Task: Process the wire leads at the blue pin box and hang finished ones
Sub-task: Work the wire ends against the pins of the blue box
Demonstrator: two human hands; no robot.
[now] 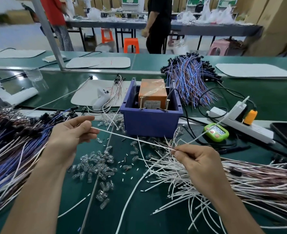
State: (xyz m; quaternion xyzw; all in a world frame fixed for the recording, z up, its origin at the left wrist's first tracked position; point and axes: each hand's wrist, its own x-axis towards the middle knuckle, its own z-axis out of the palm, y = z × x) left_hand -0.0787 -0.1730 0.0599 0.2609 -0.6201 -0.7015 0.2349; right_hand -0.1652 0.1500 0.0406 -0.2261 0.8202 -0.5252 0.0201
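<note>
Both hands hover just before the box (151, 123) — the left hand (71, 134) pinches one end of a white lead (131, 139), the right hand (198, 159) pinches it further along, so it runs straight between them. More leads (178, 181) lie heaped on the desk (131, 211) — nearer than the box, to its right.

You hold one white wire lead (132, 139) above the table (136, 217).
Your left hand (71, 132) pinches its end and your right hand (200, 159) pinches it further along; the blue pin box (151, 124) sits just beyond both, with loose white leads (173, 179) beneath your right hand.
</note>
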